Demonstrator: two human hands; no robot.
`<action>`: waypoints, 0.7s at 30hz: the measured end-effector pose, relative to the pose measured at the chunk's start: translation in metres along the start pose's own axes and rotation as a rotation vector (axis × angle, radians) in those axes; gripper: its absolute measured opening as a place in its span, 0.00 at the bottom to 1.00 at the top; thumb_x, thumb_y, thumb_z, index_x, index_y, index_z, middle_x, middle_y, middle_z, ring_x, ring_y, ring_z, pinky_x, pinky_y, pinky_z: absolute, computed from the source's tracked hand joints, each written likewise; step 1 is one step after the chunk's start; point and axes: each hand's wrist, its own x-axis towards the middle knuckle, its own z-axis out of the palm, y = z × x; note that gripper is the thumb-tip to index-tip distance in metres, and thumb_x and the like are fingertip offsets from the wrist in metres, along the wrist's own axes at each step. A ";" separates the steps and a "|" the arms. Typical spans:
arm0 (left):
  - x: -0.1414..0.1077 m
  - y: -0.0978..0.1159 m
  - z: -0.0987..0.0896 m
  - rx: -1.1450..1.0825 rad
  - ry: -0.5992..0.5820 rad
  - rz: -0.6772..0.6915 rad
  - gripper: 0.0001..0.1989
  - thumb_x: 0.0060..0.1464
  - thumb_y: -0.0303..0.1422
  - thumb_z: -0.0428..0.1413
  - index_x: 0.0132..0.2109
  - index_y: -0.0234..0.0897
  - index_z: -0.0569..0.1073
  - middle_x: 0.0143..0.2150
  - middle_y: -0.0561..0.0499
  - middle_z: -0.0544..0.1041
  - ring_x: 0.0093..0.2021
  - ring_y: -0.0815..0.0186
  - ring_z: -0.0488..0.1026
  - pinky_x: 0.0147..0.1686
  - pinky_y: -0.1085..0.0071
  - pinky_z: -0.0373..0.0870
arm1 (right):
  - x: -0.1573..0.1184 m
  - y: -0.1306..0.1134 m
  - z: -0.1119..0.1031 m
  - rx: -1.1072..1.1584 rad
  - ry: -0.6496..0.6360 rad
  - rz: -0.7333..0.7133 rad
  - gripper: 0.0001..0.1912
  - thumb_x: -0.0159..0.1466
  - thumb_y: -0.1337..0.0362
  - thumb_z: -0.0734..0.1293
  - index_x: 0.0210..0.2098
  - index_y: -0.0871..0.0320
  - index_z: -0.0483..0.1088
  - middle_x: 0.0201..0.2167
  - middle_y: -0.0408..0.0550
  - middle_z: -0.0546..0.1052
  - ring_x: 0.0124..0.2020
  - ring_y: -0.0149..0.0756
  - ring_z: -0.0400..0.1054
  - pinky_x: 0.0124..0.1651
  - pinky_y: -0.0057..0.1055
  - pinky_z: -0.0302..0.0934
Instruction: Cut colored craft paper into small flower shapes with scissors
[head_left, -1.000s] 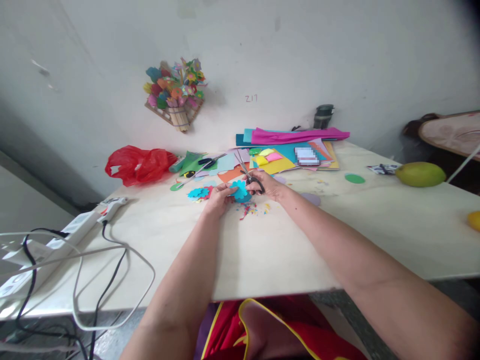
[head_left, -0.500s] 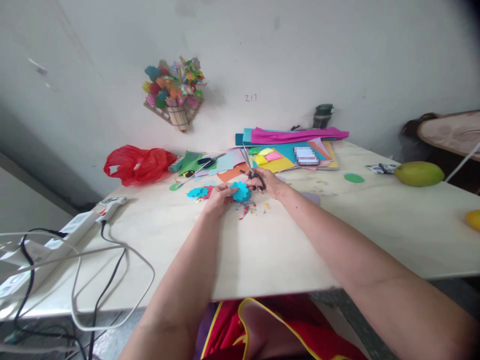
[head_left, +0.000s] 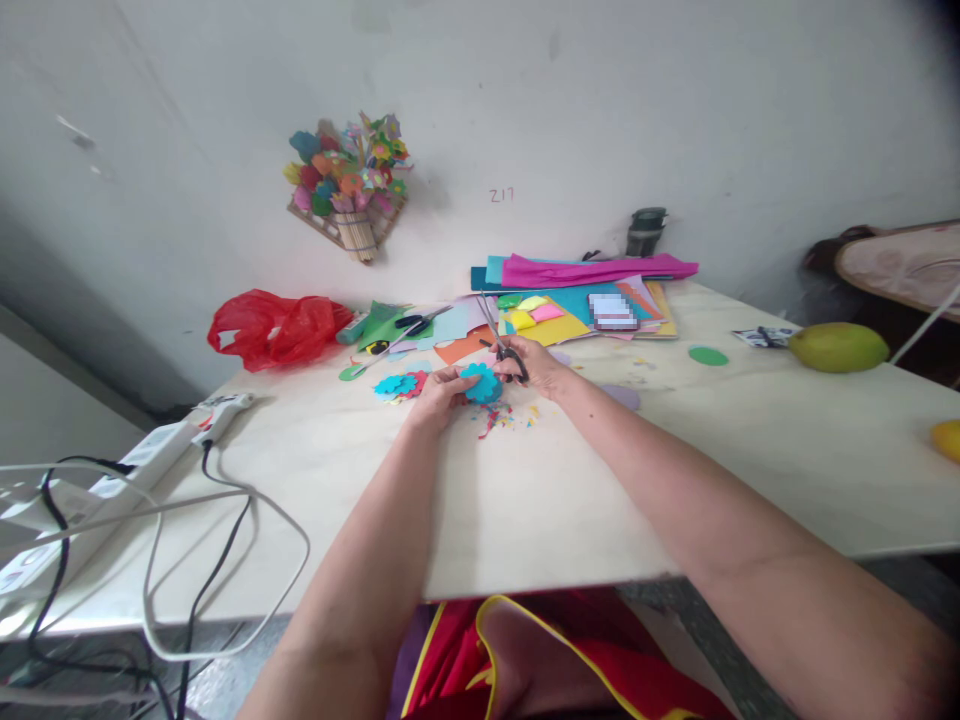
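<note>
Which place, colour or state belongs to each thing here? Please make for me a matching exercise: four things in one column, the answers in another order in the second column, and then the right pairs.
Column 1
1. Left hand
2. Right hand
3. Plastic bag
4. Yellow-green fruit

Column 2
A. On the right side of the table
B. Holds the scissors
C. Red and crumpled
D. Holds the blue flower shape

Right pairs: 1-D, 2-B, 3-C, 4-A
</note>
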 end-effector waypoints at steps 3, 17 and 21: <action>0.001 -0.002 -0.002 0.029 -0.031 -0.005 0.14 0.33 0.33 0.69 0.28 0.32 0.75 0.25 0.50 0.76 0.25 0.67 0.73 0.31 0.69 0.70 | -0.002 -0.002 0.001 0.000 0.035 0.001 0.17 0.46 0.70 0.70 0.35 0.59 0.66 0.18 0.36 0.68 0.17 0.26 0.62 0.18 0.21 0.51; 0.002 0.000 -0.003 -0.080 0.079 0.032 0.13 0.32 0.32 0.68 0.28 0.32 0.74 0.26 0.50 0.77 0.25 0.68 0.72 0.30 0.69 0.71 | 0.004 0.010 -0.002 -0.024 -0.093 0.000 0.18 0.46 0.67 0.71 0.37 0.58 0.67 0.18 0.37 0.69 0.18 0.28 0.65 0.15 0.20 0.48; 0.001 0.002 -0.001 -0.062 0.070 0.010 0.14 0.31 0.32 0.68 0.27 0.32 0.74 0.25 0.50 0.77 0.24 0.68 0.72 0.29 0.70 0.71 | 0.001 0.006 -0.003 0.001 -0.075 0.028 0.16 0.47 0.67 0.70 0.36 0.59 0.66 0.17 0.38 0.69 0.17 0.27 0.65 0.14 0.19 0.47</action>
